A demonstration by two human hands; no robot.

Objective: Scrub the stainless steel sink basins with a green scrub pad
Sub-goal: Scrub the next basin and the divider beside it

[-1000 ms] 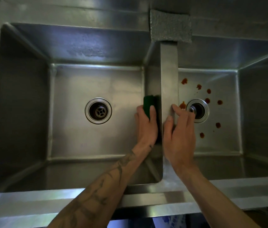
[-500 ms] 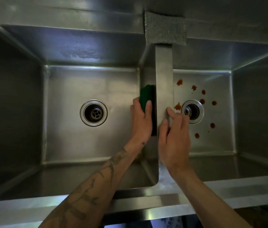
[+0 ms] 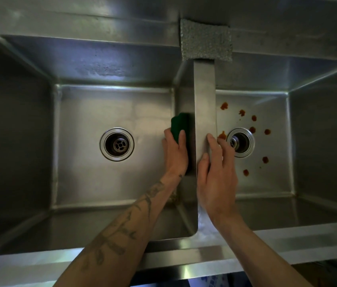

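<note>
The left basin (image 3: 93,125) meets the divider (image 3: 204,96) at its 3 o'clock side. The right hand (image 3: 217,179) lies flat on the divider's top, fingers straight and loosely spread toward 12 o'clock. The left hand (image 3: 175,152) curls round the green scrub pad (image 3: 179,125), pressing it against that wall.

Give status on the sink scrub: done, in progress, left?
Done, apparently: the left basin floor shows no stains. In hand: the left hand holds the green scrub pad against the divider on its left-basin side, while the right hand rests flat on the divider's top. Left: the right basin, where reddish spots ring its drain, looks untouched.
</note>
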